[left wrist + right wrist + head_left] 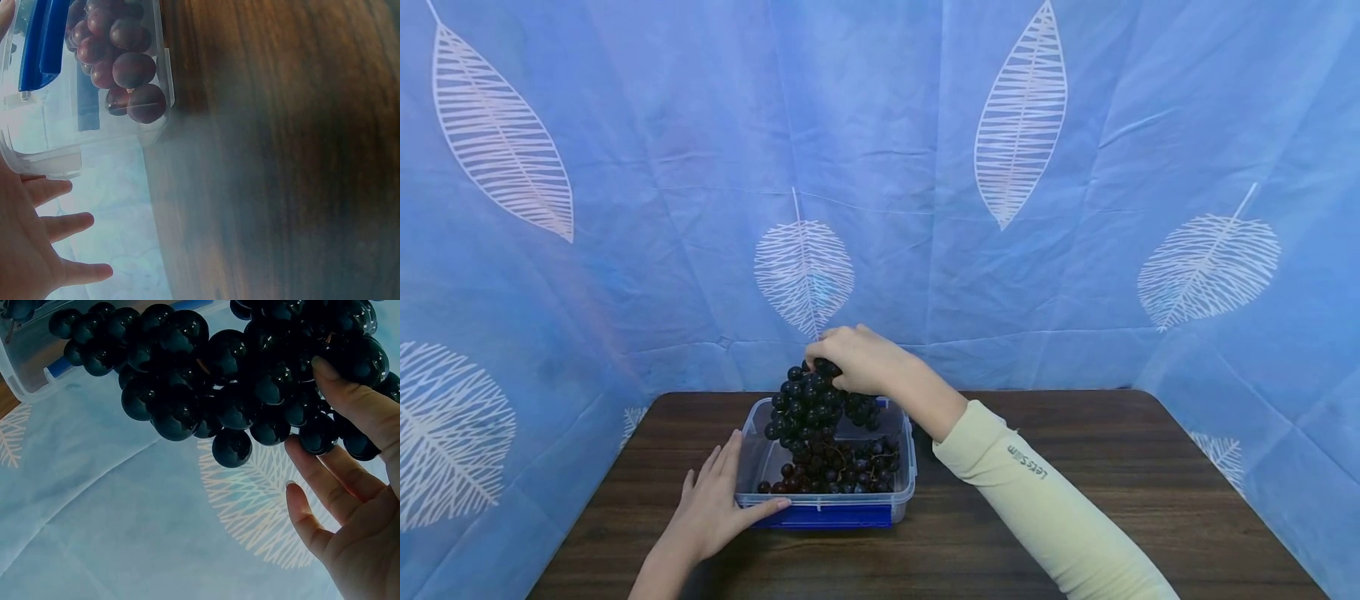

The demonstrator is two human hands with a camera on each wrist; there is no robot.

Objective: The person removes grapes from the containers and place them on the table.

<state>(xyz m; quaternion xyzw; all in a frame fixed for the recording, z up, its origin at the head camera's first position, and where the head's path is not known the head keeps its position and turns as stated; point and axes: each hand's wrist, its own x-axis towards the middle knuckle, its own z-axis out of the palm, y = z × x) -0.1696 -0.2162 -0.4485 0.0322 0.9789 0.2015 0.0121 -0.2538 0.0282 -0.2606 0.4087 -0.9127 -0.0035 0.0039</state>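
My right hand [861, 360] grips a bunch of black grapes [805, 407] from above, over the back left of a clear plastic box [912, 467]. In the right wrist view, the thumb [340, 387] and fingers pinch the grapes at one end of the bunch. Dark red grapes [850, 473] on brownish stems lie in the box along its front side. My left hand [711, 510] rests at the box's front left corner. Its fingers are straight and spread along the left side, and its thumb lies over the front rim.
A blue latch [827, 517] runs along the box's front. The box stands on a dark wooden table [1037, 492]. Behind the table hangs a blue cloth [895, 267] with white leaf prints.
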